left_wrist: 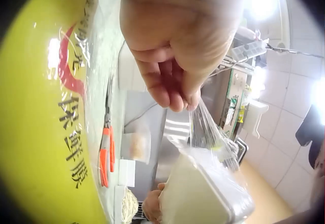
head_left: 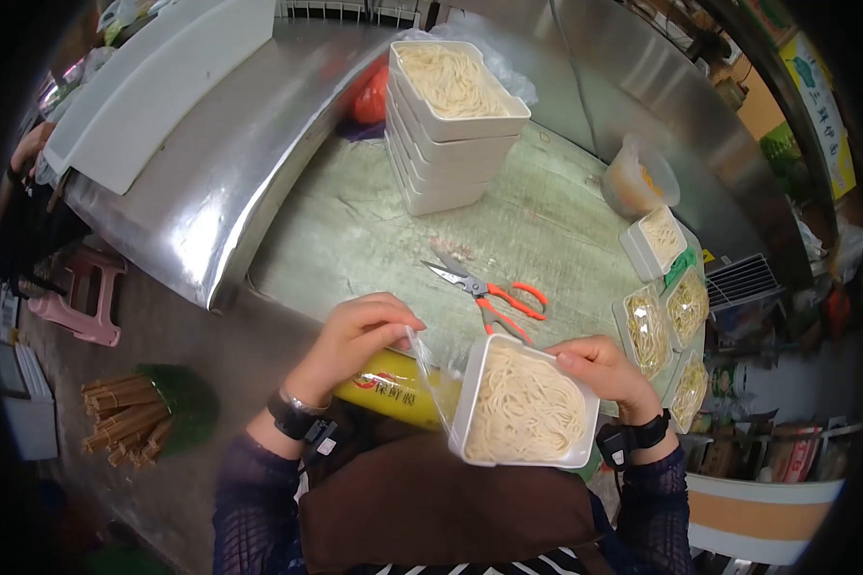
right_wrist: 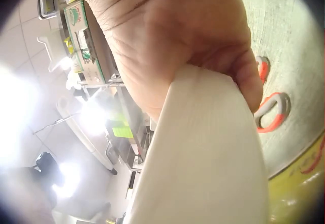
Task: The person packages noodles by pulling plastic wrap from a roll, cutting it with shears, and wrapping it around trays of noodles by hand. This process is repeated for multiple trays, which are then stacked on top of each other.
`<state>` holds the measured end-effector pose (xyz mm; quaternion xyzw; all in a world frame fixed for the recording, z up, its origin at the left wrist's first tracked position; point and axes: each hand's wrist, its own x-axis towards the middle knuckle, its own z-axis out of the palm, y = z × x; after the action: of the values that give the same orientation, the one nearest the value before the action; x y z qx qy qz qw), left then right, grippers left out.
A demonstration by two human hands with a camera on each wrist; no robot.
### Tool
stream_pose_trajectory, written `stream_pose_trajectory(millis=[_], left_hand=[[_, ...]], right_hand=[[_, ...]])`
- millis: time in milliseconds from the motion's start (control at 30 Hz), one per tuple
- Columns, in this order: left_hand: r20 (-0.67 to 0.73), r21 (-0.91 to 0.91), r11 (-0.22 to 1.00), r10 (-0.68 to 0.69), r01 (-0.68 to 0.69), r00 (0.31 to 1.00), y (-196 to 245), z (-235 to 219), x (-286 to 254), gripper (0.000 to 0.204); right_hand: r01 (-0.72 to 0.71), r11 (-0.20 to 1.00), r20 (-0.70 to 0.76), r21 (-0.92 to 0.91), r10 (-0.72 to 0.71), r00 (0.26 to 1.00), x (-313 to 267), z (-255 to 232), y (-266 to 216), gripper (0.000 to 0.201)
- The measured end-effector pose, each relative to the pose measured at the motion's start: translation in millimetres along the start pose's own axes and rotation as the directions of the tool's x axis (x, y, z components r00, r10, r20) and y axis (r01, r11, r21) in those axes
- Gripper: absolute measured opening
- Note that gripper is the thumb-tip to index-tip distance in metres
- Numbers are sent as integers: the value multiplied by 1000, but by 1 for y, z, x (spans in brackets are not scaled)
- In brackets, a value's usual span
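right hand (head_left: 599, 372) grips noodle tray (head_left: 524, 404) | left hand (head_left: 355, 337) pinches film (head_left: 430, 369)

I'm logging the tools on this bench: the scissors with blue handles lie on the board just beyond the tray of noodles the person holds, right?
Not quite: the scissors have orange handles, not blue, as the head view shows. The rest holds: they lie on the board just beyond the tray of noodles that the right hand holds.
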<state>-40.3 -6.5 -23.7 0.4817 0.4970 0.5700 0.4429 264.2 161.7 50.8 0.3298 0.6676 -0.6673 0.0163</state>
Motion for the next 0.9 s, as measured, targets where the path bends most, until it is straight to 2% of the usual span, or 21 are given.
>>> stream_pose_trajectory(millis=[267, 433, 533, 567, 667, 767, 867, 900], left_hand=[[218, -55, 998, 31, -19, 975, 5, 6, 29, 13], [450, -90, 995, -2, 47, 893, 13, 15, 49, 11], [561, -256, 900, -158, 352, 812, 7, 29, 47, 12], [576, -281, 852, -218, 442, 788, 8, 31, 46, 11], [604, -385, 753, -232, 534, 762, 2, 43, 42, 6], [602, -520, 676, -144, 522, 785, -15, 59, 40, 5], [555, -495, 762, -92, 417, 827, -11, 65, 42, 16], [553, -454, 784, -126, 425, 823, -4, 66, 43, 18]], right_hand=[[127, 963, 167, -237, -88, 982, 8, 7, -11, 30], [152, 945, 235, -290, -84, 968, 19, 10, -12, 29], [151, 955, 258, -255, -83, 962, 23, 13, -11, 29], [158, 954, 259, -256, -90, 962, 23, 14, -8, 29], [188, 947, 260, -262, -119, 958, 25, 14, 0, 29], [212, 939, 257, -270, -142, 956, 25, 14, -1, 28], [214, 938, 255, -272, -144, 956, 24, 14, -9, 27], [219, 938, 254, -269, -150, 956, 24, 14, -10, 27]])
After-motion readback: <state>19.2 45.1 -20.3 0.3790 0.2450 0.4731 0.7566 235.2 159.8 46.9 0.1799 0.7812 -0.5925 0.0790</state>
